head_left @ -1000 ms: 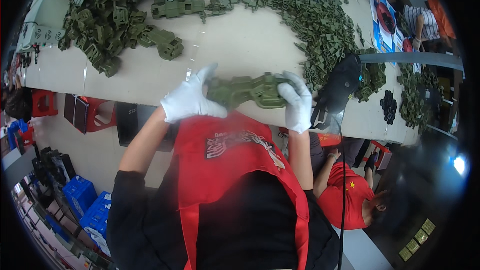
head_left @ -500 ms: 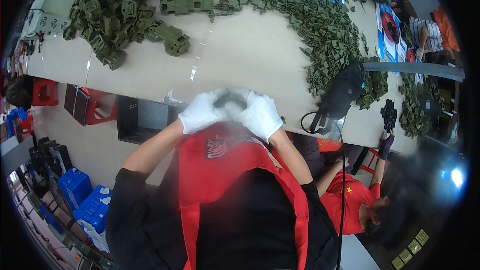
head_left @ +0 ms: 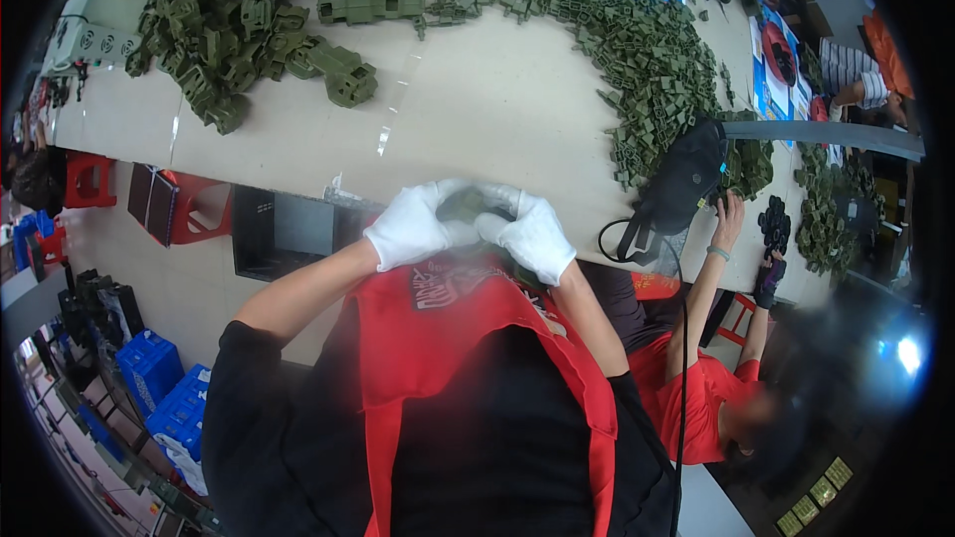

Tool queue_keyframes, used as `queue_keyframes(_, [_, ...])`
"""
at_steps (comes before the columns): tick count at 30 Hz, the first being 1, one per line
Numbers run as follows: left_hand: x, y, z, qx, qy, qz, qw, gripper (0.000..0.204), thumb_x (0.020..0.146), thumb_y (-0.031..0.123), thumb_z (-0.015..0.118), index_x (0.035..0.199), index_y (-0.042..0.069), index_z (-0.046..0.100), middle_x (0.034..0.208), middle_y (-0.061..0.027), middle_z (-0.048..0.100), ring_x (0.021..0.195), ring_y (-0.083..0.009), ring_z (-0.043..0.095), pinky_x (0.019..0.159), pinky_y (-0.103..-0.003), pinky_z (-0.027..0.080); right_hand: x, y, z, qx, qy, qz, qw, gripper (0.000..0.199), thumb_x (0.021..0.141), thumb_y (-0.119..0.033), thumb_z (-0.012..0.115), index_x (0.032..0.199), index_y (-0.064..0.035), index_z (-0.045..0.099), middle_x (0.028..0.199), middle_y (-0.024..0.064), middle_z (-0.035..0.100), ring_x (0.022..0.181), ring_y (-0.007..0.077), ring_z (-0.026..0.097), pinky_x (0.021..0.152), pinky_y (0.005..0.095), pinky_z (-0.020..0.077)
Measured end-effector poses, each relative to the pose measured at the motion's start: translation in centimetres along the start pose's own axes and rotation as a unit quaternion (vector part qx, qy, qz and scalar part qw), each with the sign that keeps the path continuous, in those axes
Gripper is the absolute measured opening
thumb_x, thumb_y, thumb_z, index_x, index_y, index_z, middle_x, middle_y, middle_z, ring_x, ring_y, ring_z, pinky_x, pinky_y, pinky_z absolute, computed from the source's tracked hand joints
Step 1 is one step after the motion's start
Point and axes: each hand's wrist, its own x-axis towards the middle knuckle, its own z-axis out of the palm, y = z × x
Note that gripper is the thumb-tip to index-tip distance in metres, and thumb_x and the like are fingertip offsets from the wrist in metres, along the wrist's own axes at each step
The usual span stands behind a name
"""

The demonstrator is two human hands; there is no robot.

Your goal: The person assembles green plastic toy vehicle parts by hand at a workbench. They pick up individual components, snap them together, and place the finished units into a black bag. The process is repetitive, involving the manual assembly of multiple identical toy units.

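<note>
A green part [head_left: 464, 203] is clamped between left hand [head_left: 413, 227] and right hand [head_left: 532, 234], both grips closed, near the chest for pressing.

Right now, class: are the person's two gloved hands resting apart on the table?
No. The left hand and right hand are pressed together around a green plastic part, near the chest.
</note>
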Motion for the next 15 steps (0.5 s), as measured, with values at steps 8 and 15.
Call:
queue_keyframes(8, [2.4,1.7,-0.8,0.006,-0.042,-0.025,0.999,0.068,0.075,0.015,0.079,0.135,0.001,0.049,0.117,-0.0132,0.065,0.109,-0.0213,0.061,0.093,-0.033,0.049,0.0,-0.2,-3.4,0.11,-0.028,-0.081,0.99,0.067,0.075,-0.012,0.076,0.134,0.0046,0.048,0.125,0.0196,0.06,0.116,0.0255,0.058,0.099,0.0342,0.0465])
queue_keyframes(15, [4.1,3.6,1.1,-0.118,0.106,0.051,0.986,0.096,0.067,0.004,0.081,0.148,0.006,0.029,0.136,-0.0127,0.047,0.12,-0.0243,0.051,0.098,-0.035,0.046,-0.7,-1.9,-4.9,0.218,-0.018,-0.081,0.972,0.075,0.063,-0.008,0.084,0.13,0.0013,0.051,0.12,0.0106,0.064,0.11,0.0166,0.059,0.094,0.0305,0.0481])
